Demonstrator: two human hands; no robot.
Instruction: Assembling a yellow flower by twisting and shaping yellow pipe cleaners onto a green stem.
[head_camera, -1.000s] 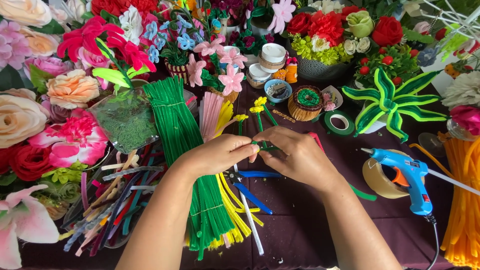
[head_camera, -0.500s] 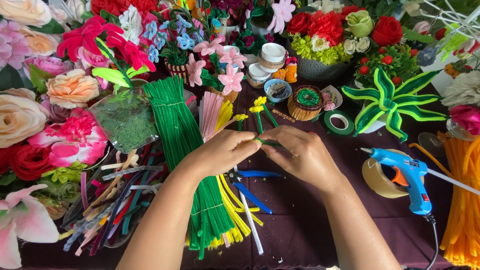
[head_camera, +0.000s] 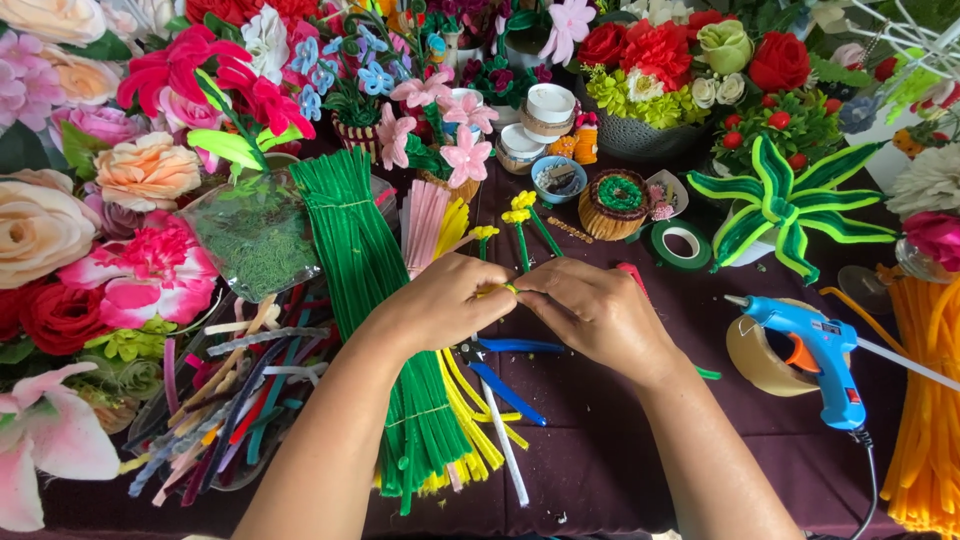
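My left hand (head_camera: 440, 300) and my right hand (head_camera: 592, 312) meet fingertip to fingertip over the dark purple table (head_camera: 600, 460). Between them they pinch a small yellow and green pipe-cleaner piece (head_camera: 508, 289), mostly hidden by the fingers. Just beyond the hands stand little yellow pipe-cleaner flowers on green stems (head_camera: 520, 225). Under my left forearm lies a long bundle of green pipe cleaners (head_camera: 370, 290), with yellow pipe cleaners (head_camera: 470, 420) beside it. Blue-handled pliers (head_camera: 505, 375) lie below the hands.
A blue glue gun (head_camera: 815, 350) rests on a roll of brown tape (head_camera: 760, 355) at right, beside orange pipe cleaners (head_camera: 925, 400). A green tape roll (head_camera: 682, 243), a bag of green moss (head_camera: 255, 240), mixed pipe-cleaner scraps (head_camera: 220, 400) and many artificial flowers ring the table.
Both hands have stayed in place, with only small finger movements on the pinched piece.
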